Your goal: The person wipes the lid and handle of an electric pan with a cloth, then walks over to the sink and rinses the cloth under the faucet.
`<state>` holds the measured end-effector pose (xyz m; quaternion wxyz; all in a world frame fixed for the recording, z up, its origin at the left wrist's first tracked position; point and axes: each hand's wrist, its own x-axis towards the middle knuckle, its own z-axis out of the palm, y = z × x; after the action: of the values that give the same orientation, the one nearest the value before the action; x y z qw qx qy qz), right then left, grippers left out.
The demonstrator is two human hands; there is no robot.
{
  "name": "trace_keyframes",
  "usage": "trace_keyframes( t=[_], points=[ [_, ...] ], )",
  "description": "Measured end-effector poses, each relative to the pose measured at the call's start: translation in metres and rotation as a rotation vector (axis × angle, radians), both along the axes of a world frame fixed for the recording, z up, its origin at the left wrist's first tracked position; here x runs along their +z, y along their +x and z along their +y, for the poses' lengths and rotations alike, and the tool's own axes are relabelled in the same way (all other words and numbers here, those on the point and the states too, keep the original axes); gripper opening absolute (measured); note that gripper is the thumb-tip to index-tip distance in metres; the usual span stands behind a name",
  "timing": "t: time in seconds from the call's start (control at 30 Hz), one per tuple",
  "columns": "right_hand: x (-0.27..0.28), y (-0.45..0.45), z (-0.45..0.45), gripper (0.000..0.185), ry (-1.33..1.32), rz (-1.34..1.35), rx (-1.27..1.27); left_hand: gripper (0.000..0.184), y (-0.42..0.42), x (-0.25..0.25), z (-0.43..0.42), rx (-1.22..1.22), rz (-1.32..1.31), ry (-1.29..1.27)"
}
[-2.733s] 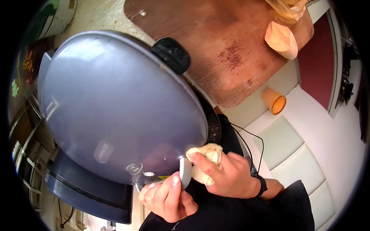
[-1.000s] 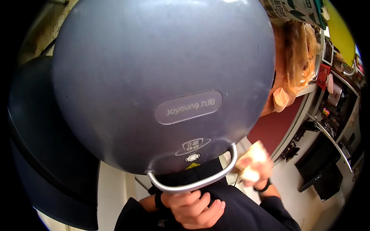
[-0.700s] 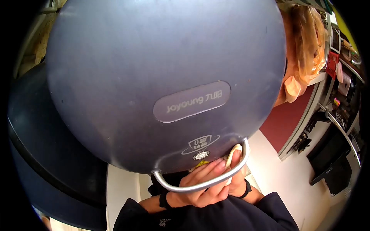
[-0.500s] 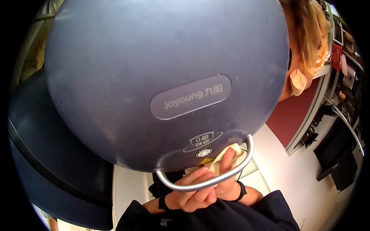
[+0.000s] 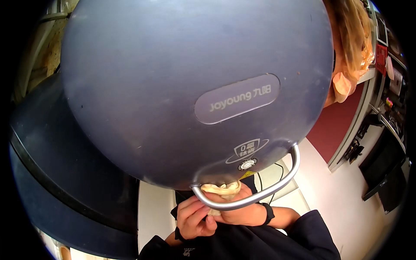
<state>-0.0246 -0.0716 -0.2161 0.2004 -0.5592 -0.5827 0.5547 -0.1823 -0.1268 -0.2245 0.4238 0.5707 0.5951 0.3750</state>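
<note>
A large round blue-grey Joyoung appliance lid fills the middle of the view. A silver curved handle sticks out from its lower edge. A cream cloth is bunched between the lid's rim and the left end of this handle. My right hand is closed around the cloth, partly hidden behind the handle bar. My left hand has its fingers curled at the cloth's lower end, just below the handle's left side. Part of the cloth is hidden by my fingers.
A dark rounded appliance part stands at left, against the lid. Orange-tinted plastic bags lie at upper right. Thin black cables show behind the handle. A dark red panel, a shelf and black equipment are farther right.
The cloth and both hands have moved left along the handle, from near its right end to its left end. The lid has shifted slightly right and up in view.
</note>
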Motion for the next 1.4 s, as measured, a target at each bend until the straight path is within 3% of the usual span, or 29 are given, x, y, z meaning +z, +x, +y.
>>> trace_keyframes(
  t=[0.2,0.3,0.4,0.5,0.7,0.77,0.83,0.87,0.93,1.03,1.07,1.2,1.27,1.4],
  points=[
    [0.006,0.010,-0.007,0.043,0.279,-0.098,-0.105,0.032,0.003,0.001,0.009,-0.114,-0.172,0.053],
    [0.000,0.006,-0.005,0.055,0.407,-0.146,-0.257,0.034,0.014,0.001,0.027,-0.110,-0.162,0.110],
    [0.000,-0.008,-0.020,0.070,-0.082,-0.104,-0.282,0.039,0.016,0.005,0.027,0.001,-0.144,-0.009],
    [-0.005,-0.025,-0.020,0.066,0.245,-0.260,-0.049,0.038,0.003,0.011,0.024,0.003,0.003,-0.030],
    [0.014,-0.010,-0.022,0.069,0.151,0.003,-0.073,0.049,-0.016,0.018,0.016,-0.160,-0.030,-0.051],
    [0.024,0.005,-0.014,0.066,0.012,0.186,-0.077,0.056,-0.016,0.016,0.019,-0.144,0.003,0.020],
    [0.039,0.022,-0.015,0.067,-0.291,0.357,-0.110,0.063,-0.016,0.013,0.017,-0.132,-0.101,-0.003],
    [0.041,0.028,-0.020,0.075,-0.421,0.538,-0.229,0.066,-0.014,0.012,0.018,-0.143,-0.177,-0.027],
    [0.059,0.029,-0.012,0.093,-0.978,0.882,-0.529,0.074,-0.011,0.013,0.021,-0.190,-0.348,-0.096],
    [0.056,0.035,-0.036,0.103,-1.152,1.320,-0.632,0.071,-0.008,0.021,0.019,-0.080,-0.815,-0.478],
    [0.059,0.035,-0.038,0.105,-1.140,1.297,-0.611,0.070,-0.014,0.018,0.016,-0.116,-0.948,-0.532],
    [0.061,0.030,-0.049,0.111,-1.049,1.314,-0.548,0.015,-0.032,0.014,0.006,-0.065,-0.803,-0.495],
    [0.055,0.028,-0.066,0.120,-0.976,1.441,-0.553,0.013,-0.039,0.016,0.001,-0.035,-0.823,-0.506],
    [0.092,0.022,-0.069,0.118,-0.960,1.022,-0.595,0.012,-0.044,0.021,-0.001,0.148,-1.020,-0.566]
  ],
)
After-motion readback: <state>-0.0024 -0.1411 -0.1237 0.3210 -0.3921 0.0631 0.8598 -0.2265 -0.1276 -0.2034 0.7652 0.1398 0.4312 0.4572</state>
